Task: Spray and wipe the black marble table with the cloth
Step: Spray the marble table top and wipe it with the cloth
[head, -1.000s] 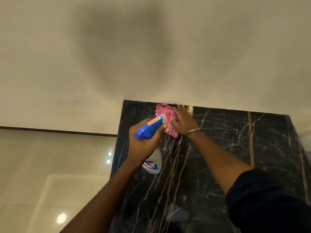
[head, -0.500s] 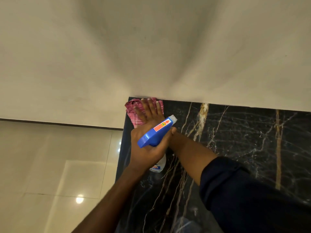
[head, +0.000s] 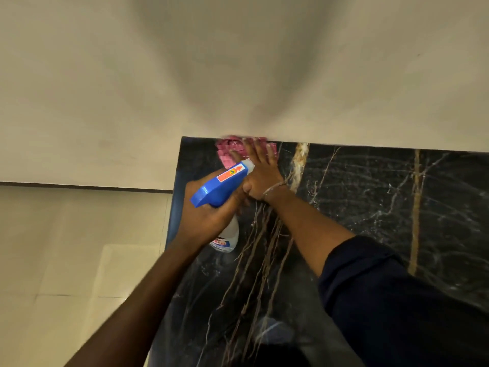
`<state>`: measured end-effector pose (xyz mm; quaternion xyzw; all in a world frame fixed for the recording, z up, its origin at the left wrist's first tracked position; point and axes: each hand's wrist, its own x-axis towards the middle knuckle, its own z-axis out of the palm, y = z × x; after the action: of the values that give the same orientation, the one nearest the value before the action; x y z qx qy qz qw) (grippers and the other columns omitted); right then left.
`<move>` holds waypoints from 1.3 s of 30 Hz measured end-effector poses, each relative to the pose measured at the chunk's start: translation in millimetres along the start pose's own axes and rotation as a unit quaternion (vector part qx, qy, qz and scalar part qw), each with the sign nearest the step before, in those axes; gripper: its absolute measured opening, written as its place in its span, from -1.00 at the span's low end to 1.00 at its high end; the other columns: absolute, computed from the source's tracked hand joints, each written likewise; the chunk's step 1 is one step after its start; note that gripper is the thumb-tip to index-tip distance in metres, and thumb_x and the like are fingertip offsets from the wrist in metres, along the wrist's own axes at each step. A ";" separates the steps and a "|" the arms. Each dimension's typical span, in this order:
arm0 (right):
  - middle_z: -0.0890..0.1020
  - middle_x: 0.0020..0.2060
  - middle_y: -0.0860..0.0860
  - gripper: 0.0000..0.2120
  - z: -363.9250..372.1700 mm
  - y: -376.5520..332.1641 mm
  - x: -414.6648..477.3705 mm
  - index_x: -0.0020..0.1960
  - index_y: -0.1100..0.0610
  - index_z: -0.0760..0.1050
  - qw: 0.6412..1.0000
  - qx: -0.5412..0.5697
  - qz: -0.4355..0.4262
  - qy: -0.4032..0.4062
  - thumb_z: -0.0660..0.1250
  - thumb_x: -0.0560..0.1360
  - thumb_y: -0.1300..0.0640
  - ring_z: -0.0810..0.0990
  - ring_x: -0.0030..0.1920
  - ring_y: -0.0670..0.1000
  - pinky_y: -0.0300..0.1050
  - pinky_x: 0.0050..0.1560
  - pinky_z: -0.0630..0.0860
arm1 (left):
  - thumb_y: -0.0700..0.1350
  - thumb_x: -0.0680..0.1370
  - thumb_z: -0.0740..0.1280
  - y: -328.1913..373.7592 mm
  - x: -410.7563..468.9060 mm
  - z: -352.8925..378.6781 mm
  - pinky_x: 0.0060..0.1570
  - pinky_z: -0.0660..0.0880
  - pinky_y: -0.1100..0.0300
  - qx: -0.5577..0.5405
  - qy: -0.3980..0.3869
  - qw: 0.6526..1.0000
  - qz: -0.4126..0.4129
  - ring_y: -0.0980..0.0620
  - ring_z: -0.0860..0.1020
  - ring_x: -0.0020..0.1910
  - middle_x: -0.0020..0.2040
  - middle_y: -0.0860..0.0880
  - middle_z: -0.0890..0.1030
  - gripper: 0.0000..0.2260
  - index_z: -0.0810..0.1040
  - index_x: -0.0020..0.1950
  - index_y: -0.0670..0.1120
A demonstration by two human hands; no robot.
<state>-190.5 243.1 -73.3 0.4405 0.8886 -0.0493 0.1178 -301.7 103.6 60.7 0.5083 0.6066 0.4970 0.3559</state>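
Setting: black marble table (head: 370, 207) with gold and white veins is standing with its far edge against a plain cream wall (head: 105, 75); pale glossy floor (head: 66, 247) is showing to its left.
Right hand (head: 262, 173): is lying flat, fingers straight and spread, pressing the cloth down onto the table at the far left corner; the fingertips are reaching the wall line.
Left hand (head: 209, 218): is gripping the bottle, fingers curled round its neck, just beside the right wrist.
Cloth (head: 227, 152): pink checked, is lying bunched under the right hand's fingers, touching the table's far edge; its outline is blurred.
Bottle (head: 222, 186): blue trigger head with an orange label is pointing toward the cloth; the clear body is hanging below the left hand over the table's left edge.
Bracelet (head: 275, 187): thin metal band is sitting on the right wrist.
Sleeve (head: 397, 300): dark fabric is covering the right forearm, pushed up from the wrist.
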 end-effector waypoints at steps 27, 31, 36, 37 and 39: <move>-0.21 0.58 0.12 -0.35 11.0 -139.2 42.2 0.60 -0.01 -0.03 0.996 0.077 0.031 0.010 -0.01 0.61 -0.26 -0.25 0.55 0.26 0.34 0.49 -0.18 | 0.10 0.60 0.20 -58.8 24.2 -47.4 -0.39 0.38 0.47 0.100 0.087 0.982 -0.135 0.22 0.44 -0.48 -0.47 0.14 0.42 -0.75 0.44 -0.25 0.08; -0.20 0.58 0.10 -0.43 14.7 -141.6 44.7 0.53 -0.07 0.22 0.999 0.049 0.007 0.005 0.00 0.59 -0.27 -0.25 0.55 0.25 0.34 0.49 -0.19 | 0.12 0.61 0.20 -62.3 21.6 -50.2 -0.35 0.39 0.42 0.115 0.083 0.981 -0.135 0.17 0.43 -0.45 -0.44 0.09 0.42 -0.74 0.42 -0.25 0.09; 0.04 0.58 0.12 -0.34 14.5 -105.2 11.0 0.51 0.01 0.25 0.988 0.135 0.022 0.071 -0.17 0.50 -0.19 -0.07 0.57 0.23 0.31 0.50 -0.16 | 0.14 0.61 0.21 -59.5 16.2 -47.3 -0.27 0.50 0.12 0.131 0.054 0.981 -0.136 -0.11 0.51 -0.41 -0.44 -0.01 0.45 -0.73 0.45 -0.23 0.06; 0.05 0.58 0.13 -0.34 19.4 -92.6 2.8 0.53 -0.01 0.20 0.987 0.134 0.037 0.078 -0.15 0.50 -0.20 -0.05 0.56 0.24 0.32 0.49 -0.16 | 0.16 0.61 0.21 -58.0 13.5 -47.4 -0.26 0.52 0.05 0.133 0.048 0.981 -0.133 -0.18 0.52 -0.40 -0.44 -0.03 0.45 -0.72 0.45 -0.23 0.05; -0.05 0.59 0.13 -0.36 29.7 -60.6 -13.9 0.59 -0.07 -0.01 0.990 0.110 0.066 0.056 -0.10 0.55 -0.23 -0.13 0.56 0.25 0.30 0.47 -0.24 | 0.19 0.60 0.20 -55.9 8.5 -47.2 -0.21 0.55 -0.02 0.140 0.036 0.981 -0.127 -0.26 0.56 -0.35 -0.43 -0.05 0.47 -0.71 0.47 -0.22 0.07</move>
<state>-225.6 189.9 -99.5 0.5107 0.8519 -0.1140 0.0213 -362.6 101.1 19.3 0.4539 0.7423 0.3754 0.3195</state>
